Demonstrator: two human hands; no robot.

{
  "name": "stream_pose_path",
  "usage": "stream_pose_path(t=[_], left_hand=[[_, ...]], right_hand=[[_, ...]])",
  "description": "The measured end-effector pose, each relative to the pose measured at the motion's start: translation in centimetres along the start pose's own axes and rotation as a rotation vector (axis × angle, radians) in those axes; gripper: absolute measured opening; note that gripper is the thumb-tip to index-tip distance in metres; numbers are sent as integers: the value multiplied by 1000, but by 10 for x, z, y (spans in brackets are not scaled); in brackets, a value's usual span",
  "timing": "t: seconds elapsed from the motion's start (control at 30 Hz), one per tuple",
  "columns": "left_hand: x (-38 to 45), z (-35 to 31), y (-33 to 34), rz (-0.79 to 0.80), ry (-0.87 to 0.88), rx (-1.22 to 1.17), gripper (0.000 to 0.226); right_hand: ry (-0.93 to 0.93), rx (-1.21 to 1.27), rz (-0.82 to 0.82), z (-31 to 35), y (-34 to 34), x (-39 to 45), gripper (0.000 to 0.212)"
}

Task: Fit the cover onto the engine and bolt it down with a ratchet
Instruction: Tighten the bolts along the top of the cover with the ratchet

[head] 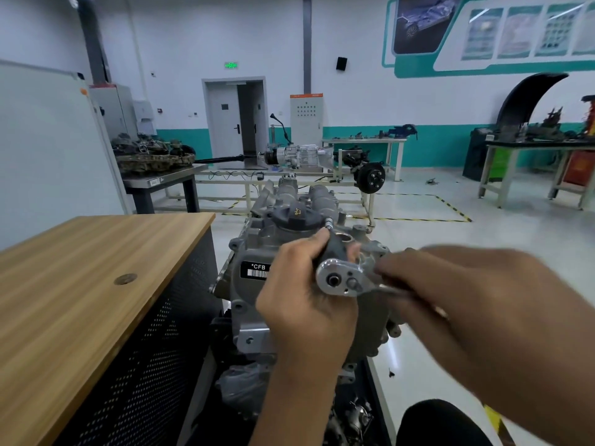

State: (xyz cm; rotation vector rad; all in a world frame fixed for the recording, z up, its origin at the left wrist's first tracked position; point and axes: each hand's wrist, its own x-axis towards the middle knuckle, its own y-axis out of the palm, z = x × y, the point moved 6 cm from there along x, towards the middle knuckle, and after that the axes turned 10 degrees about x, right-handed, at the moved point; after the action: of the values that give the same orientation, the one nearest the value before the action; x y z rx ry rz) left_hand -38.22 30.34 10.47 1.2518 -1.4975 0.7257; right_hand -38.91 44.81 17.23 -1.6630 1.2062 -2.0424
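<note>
On my far left sits the wooden surface [96,268], bare but for a small round inset, and it plays no part in this step. Just right of it stands the engine [248,304], with the cover [244,252] already seated on its near end, the white "CFB" label facing me and the black filler cap [294,218] just above.

My left hand [306,304] comes next. Its grip is closed around the dark extension behind the head of the ratchet [341,278], steadying it where it meets a bolt near the cover's top edge; the bolt itself is hidden behind the tool. Further right, my right hand [476,304] is blurred with motion. It appears wrapped around the ratchet handle, though the blur keeps me from being sure how firmly.

I judge this to be the bolting stage, with the cover fitted. To do it well, I want the left hand pressing the head square onto the bolt so the socket does not rock off, while the right makes short, even swings. I would run each bolt snug before tightening any fully, so the cover pulls down flat.
</note>
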Motion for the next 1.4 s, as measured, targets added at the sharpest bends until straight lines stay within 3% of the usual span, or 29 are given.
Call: stream_pose_path(t=[0.13,0.23,0.3,0.43,0.5,0.63,0.73,0.8,0.9,1.07,1.17,1.27,1.4], left_hand=[[2,-3,2,73,23,5,20],[2,1,10,105,-247,-150,15],[2,3,14,101,-336,-215,13],[2,1,16,224,-95,-241,13],[-1,1,18,267,-70,-265,17],[-5,9,26,205,-334,-367,22],[-6,7,28,162,-320,-333,30],[-5,6,30,200,-268,-345,29],[5,10,28,234,-241,-357,26],[10,23,32,146,-415,-428,25],[6,22,28,168,-299,-351,25],[8,23,27,239,-237,-310,26],[13,25,31,245,-344,-318,26]], right_hand=[[-61,-163,-164,-13,-25,-2,22],[-35,-124,-124,4,16,-20,1],[10,-54,-69,11,24,-22,3],[-86,-148,-258,-10,-25,-1,16],[-106,-230,-304,-9,-34,3,23],[-81,-253,-158,18,27,-29,21],[-58,-192,-56,9,25,-23,22],[-59,-268,-159,-2,-3,-9,11],[-58,-314,-270,-4,-25,-5,14],[-8,-119,25,15,30,-24,13],[-21,-194,-106,-2,2,-10,4],[2,-263,-281,-2,-25,-5,14],[17,-184,-63,22,30,-24,7]])
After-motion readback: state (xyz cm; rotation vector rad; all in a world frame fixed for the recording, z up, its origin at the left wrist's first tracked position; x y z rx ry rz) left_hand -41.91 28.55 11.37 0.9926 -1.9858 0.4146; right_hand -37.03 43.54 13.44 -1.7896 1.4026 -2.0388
